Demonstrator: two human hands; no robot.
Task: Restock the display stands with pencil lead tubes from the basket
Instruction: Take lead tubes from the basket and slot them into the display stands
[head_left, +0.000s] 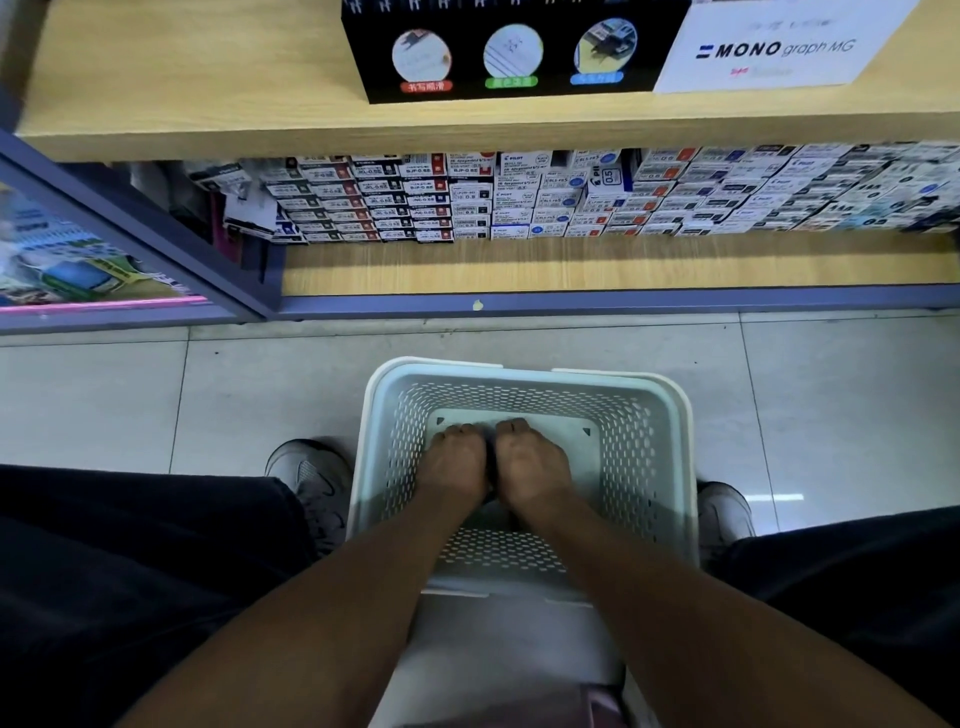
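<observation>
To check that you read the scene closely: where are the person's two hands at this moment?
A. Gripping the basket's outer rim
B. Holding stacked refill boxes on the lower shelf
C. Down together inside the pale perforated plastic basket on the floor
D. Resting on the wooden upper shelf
C: the left hand and the right hand lie side by side at the bottom of the pale perforated plastic basket, well below both shelves.

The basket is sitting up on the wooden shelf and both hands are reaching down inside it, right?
Not quite. The head view shows the basket sitting on the tiled floor, in front of the wooden shelf, between the person's shoes. The left hand and the right hand are indeed reaching down inside it.
</observation>
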